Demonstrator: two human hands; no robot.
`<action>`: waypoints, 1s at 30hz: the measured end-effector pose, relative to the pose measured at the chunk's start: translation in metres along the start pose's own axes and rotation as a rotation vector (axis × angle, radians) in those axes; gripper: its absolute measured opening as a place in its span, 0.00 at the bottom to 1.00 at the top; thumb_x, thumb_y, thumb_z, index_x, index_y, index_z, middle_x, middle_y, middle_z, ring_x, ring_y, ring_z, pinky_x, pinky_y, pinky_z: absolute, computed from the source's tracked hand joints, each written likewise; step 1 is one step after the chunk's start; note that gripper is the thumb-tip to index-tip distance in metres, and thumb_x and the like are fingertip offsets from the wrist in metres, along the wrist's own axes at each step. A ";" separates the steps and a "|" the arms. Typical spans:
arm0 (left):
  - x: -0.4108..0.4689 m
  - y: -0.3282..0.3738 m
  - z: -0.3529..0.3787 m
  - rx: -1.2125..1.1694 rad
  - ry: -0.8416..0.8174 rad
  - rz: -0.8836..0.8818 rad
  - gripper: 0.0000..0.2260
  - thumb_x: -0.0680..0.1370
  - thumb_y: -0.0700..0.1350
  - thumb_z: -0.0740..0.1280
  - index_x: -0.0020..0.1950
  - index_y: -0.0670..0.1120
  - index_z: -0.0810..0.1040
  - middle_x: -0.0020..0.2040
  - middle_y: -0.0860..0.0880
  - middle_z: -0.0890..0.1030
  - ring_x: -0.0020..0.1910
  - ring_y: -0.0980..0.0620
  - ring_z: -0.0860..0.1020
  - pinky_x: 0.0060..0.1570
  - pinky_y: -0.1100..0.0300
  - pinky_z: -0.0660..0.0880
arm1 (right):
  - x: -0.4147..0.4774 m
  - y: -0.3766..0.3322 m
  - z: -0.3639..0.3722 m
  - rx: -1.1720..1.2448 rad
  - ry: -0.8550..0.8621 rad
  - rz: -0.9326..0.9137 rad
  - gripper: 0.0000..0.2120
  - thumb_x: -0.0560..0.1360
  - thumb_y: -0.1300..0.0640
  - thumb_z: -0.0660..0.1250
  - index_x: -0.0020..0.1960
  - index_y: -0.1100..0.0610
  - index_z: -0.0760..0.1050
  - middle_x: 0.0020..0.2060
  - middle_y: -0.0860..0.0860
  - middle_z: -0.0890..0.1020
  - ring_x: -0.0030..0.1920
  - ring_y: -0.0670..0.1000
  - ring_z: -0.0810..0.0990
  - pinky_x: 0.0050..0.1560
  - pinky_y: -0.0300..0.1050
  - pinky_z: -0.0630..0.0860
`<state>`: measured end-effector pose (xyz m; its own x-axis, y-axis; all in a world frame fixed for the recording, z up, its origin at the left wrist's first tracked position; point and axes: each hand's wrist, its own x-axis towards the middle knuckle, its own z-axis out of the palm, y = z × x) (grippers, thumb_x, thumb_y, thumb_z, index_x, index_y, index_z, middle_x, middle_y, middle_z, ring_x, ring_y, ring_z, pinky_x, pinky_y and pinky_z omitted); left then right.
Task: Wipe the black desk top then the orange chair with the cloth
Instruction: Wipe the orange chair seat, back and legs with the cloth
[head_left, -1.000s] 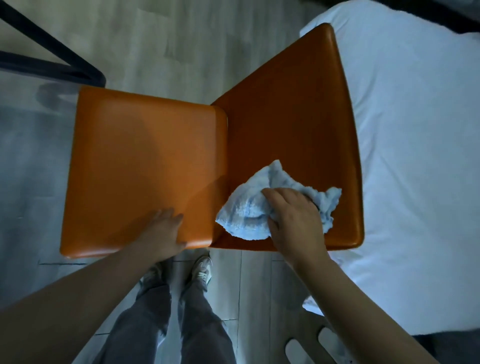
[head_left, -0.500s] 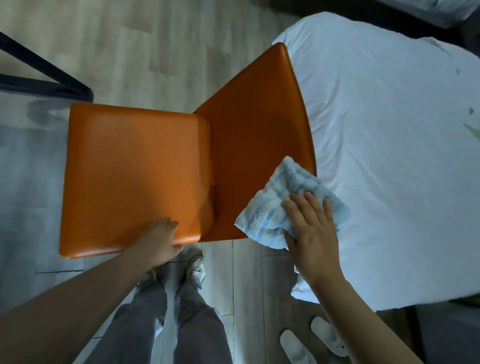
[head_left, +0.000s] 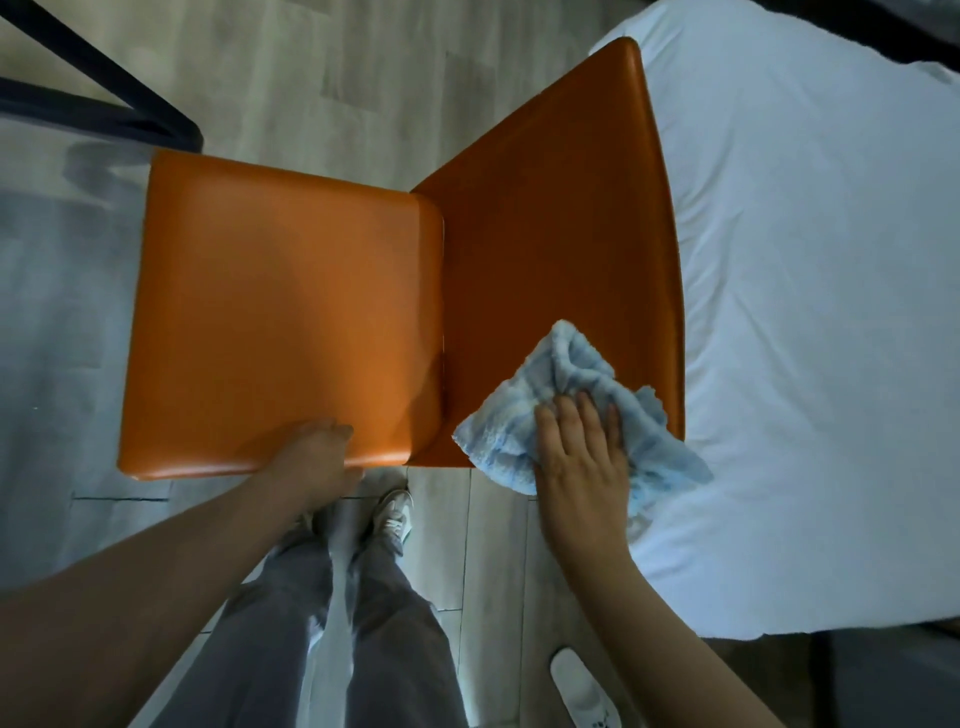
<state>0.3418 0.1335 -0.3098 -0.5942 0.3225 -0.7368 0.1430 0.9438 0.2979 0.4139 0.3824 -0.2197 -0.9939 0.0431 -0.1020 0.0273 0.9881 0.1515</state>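
The light-blue cloth (head_left: 561, 395) lies under the right hand (head_left: 582, 467) at the near corner of the orange chair (head_left: 285, 322) backrest (head_left: 545, 234), spilling past its near edge. The right hand presses it flat with straight fingers, while the left hand (head_left: 317, 457) curls over the seat's near edge. A white bed (head_left: 805, 312) touches the backrest's far side, a slipper (head_left: 582, 691) lies on the wood floor (head_left: 311, 78), and a black desk frame (head_left: 104, 93) stands beyond the seat.

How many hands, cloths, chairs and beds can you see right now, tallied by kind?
Bare hands: 2, the left hand gripping the seat edge and the right hand pressing flat on the cloth
Light blue fluffy cloth: 1
Orange padded chair: 1
White-sheeted bed: 1
Total: 5
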 end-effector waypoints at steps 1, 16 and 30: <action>0.001 -0.003 0.001 -0.008 0.002 -0.003 0.25 0.79 0.55 0.62 0.71 0.43 0.65 0.67 0.44 0.70 0.65 0.46 0.69 0.60 0.58 0.66 | 0.001 -0.008 0.006 0.000 -0.052 0.001 0.29 0.71 0.54 0.73 0.69 0.61 0.72 0.68 0.60 0.73 0.70 0.61 0.68 0.72 0.59 0.59; 0.023 -0.069 0.027 0.164 0.021 -0.032 0.28 0.76 0.57 0.65 0.72 0.47 0.65 0.70 0.44 0.66 0.66 0.44 0.67 0.64 0.53 0.68 | 0.017 -0.071 0.083 -0.008 -0.384 -0.058 0.27 0.77 0.52 0.66 0.72 0.57 0.61 0.73 0.57 0.65 0.75 0.59 0.58 0.71 0.52 0.35; 0.036 -0.095 0.058 0.096 -0.134 -0.138 0.38 0.77 0.57 0.65 0.79 0.53 0.44 0.77 0.47 0.34 0.76 0.35 0.40 0.74 0.46 0.53 | 0.023 -0.109 0.143 0.048 -0.504 -0.137 0.19 0.76 0.62 0.62 0.66 0.57 0.65 0.61 0.56 0.73 0.66 0.59 0.68 0.71 0.53 0.58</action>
<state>0.3532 0.0597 -0.3996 -0.5041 0.1905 -0.8424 0.1465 0.9801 0.1340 0.4031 0.2964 -0.3789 -0.8137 -0.0331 -0.5803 -0.0826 0.9948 0.0591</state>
